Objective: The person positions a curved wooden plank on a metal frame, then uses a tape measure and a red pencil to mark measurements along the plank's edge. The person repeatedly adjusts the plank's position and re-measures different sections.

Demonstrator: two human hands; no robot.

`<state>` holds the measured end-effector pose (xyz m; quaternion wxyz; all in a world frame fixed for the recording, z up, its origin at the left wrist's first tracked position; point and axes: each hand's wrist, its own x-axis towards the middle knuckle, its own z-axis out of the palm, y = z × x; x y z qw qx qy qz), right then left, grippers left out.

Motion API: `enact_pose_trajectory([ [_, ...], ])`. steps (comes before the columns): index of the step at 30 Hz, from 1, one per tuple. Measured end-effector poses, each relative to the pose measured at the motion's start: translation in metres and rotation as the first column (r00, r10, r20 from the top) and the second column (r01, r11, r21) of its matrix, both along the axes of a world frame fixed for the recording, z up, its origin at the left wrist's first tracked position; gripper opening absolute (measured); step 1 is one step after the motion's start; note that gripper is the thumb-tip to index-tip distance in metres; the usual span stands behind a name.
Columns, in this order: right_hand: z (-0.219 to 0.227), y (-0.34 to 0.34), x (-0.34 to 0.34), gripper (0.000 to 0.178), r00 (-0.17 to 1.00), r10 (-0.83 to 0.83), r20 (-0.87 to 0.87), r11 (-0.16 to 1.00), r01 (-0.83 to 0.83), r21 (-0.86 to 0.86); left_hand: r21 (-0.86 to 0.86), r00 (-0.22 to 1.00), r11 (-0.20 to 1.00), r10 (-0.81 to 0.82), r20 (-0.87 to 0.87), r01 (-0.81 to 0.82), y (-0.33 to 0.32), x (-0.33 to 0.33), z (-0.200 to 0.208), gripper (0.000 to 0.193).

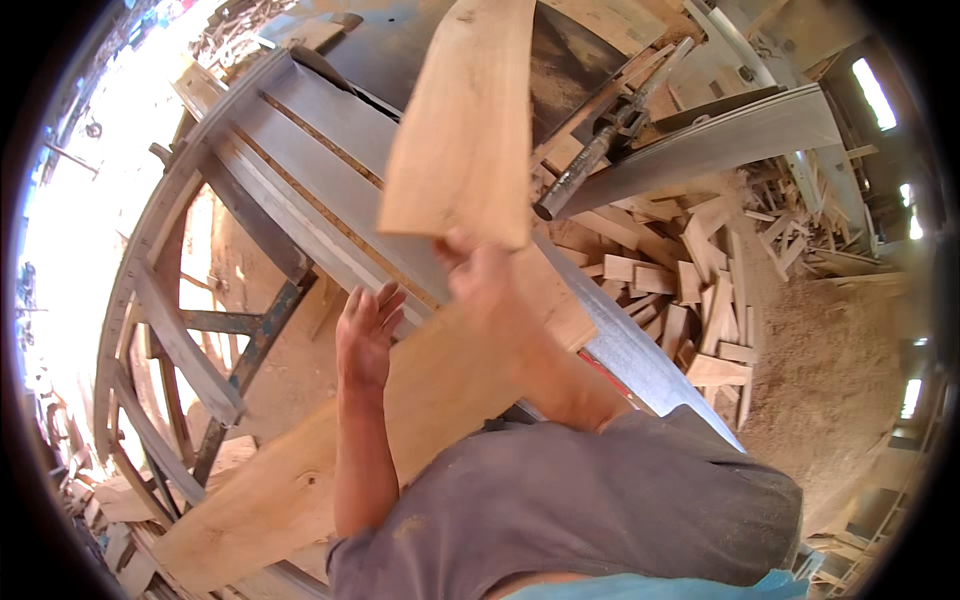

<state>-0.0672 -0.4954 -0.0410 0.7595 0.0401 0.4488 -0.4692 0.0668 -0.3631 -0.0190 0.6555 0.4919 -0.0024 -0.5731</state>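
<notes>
My right hand (482, 282) is closed on the near end of a pale wooden board (460, 130), slightly blurred, its fingers at the lower edge. This board extends away from me over a grey metal machine table (340, 125). My left hand (368, 330) is raised beside it, fingers apart and holding nothing. Below both hands a second, longer wooden plank (290, 470) lies slantwise from the lower left up under my right forearm. Part of that plank is hidden by my arms and body.
Offcuts (690, 290) are heaped on the dusty floor to the right. A metal rod with a clamp (585, 170) and a grey metal beam (710, 145) stand at the upper right. Left of the table is a curved metal frame (125, 290) with braces.
</notes>
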Motion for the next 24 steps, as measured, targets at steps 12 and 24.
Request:
enact_pose_trajectory([
  [12,0.056,0.075,-0.001,0.007,0.743,0.507,-0.437,0.651,-0.663,-0.371,0.271,0.955,0.920,0.243,0.173,-0.283,0.098,0.092,-0.096,0.038],
  [24,-0.005,0.048,-0.027,0.014,0.355,0.286,-0.890,0.403,-0.887,-0.225,0.420,0.445,0.605,-0.119,0.888,-0.676,0.112,0.179,-0.103,0.037],
])
